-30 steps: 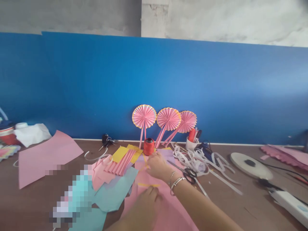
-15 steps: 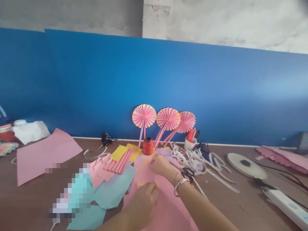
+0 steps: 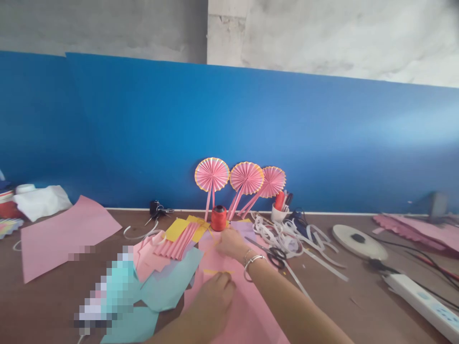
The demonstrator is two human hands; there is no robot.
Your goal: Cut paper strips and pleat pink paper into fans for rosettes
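Observation:
Both hands are over a large pink paper sheet (image 3: 247,306). My left hand (image 3: 213,301) rests near the middle of the sheet with bent fingers, their tips at a thin yellow strip (image 3: 215,272); what lies under the fingers is hidden. Farther up the sheet, my right hand (image 3: 231,242), with a bracelet at the wrist, has its fingers curled together; anything in them is too small to make out. A red thread spool (image 3: 218,219) stands just beyond it. Dark-handled scissors (image 3: 277,257) lie beside my right wrist.
Pleated pink paper fans (image 3: 246,178) lean against the blue partition (image 3: 143,129). To the left are teal paper (image 3: 168,286), a folded pink piece (image 3: 175,244) and pink paper (image 3: 68,234). White ribbons (image 3: 287,241), a pen cup (image 3: 278,212), a round white disc (image 3: 358,242) and a power strip (image 3: 423,303) lie right.
My right hand has shifted a little to the left over the pink sheet, showing more of the scissors. My left hand is almost where it was. The view has turned slightly.

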